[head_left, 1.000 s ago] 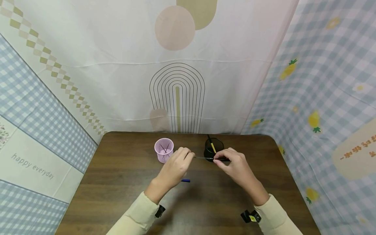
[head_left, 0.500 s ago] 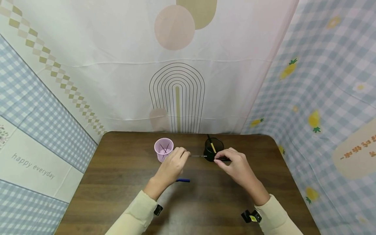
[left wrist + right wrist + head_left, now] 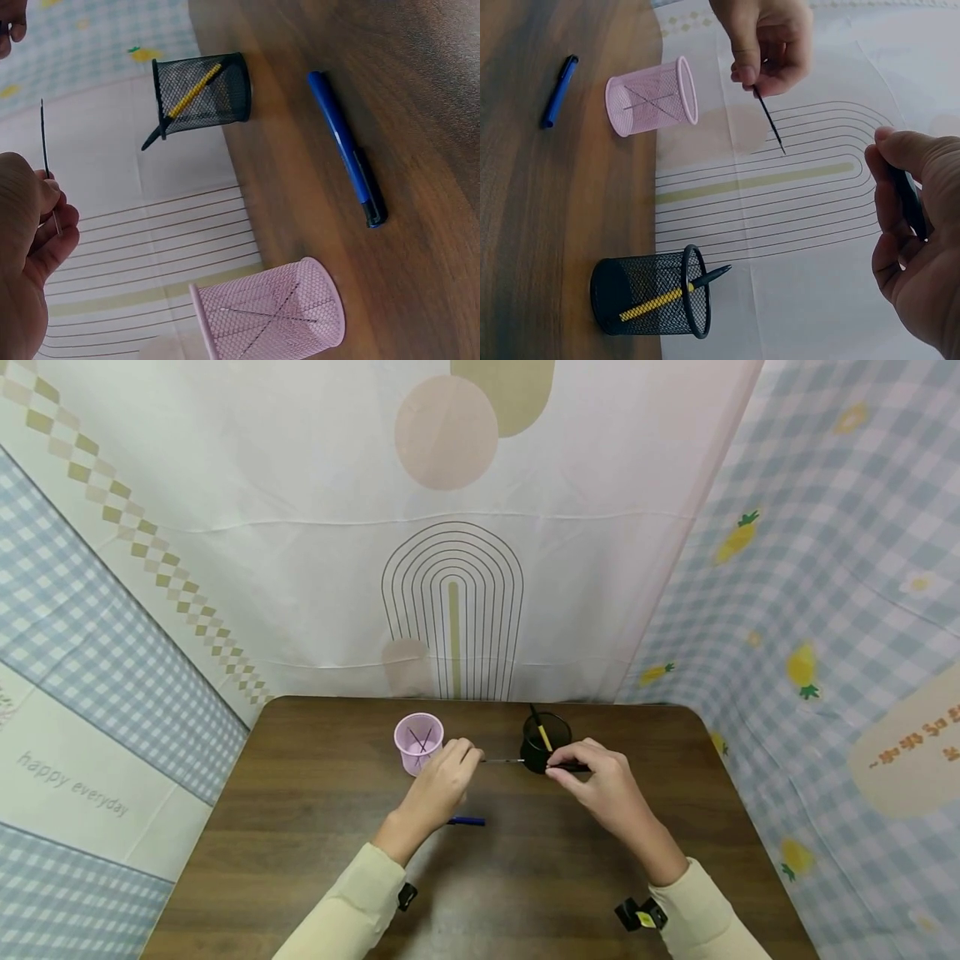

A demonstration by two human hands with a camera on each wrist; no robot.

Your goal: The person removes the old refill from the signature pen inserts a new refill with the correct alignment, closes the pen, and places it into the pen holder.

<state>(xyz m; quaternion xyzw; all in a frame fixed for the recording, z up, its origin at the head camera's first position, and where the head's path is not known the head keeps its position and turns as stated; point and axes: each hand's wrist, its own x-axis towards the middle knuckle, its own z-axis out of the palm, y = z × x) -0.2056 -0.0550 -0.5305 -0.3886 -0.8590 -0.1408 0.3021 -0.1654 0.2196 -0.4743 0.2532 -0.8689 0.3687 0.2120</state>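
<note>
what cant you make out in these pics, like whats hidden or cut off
Blue pen: head view, left end hidden behind the left hand.
Thin rod: left wrist view, middle covered by the left hand.
Black stick: right wrist view, partly covered by the right hand.
Most of the right hand: left wrist view, cut off at the top left corner.
Pink cup: left wrist view, cut off by the bottom edge.

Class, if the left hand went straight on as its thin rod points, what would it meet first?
Probably the right hand or the dark piece it holds; the head view shows the thin rod aimed that way, though depth is unclear.
</note>
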